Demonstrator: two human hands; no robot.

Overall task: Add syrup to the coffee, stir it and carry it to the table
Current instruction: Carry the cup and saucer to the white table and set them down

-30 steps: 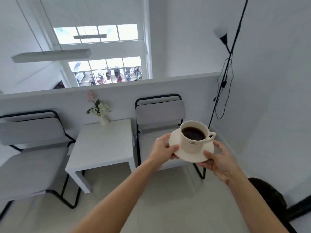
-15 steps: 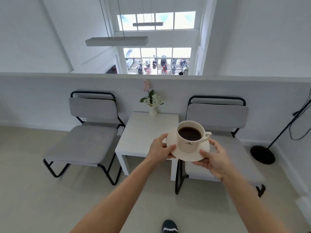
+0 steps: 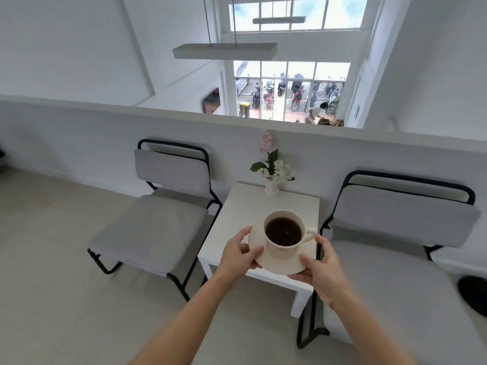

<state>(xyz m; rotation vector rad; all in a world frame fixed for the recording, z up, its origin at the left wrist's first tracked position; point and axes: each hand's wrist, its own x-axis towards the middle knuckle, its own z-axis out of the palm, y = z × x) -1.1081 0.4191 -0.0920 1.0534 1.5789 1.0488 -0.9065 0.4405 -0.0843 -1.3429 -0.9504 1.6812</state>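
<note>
Forearms reach forward and down. The left hand (image 3: 237,252) pinches the left rim of a cream round ceramic saucer (image 3: 283,263), thumb on top; the right hand (image 3: 322,272) clamps its right rim likewise. On it stands a cream ceramic cup (image 3: 284,234) of dark coffee, held over the small white square tabletop (image 3: 245,206). A small mark on the cup's front is unreadable.

Small white table (image 3: 238,206) between two chairs; flower vase (image 3: 271,188) at far edge
</note>
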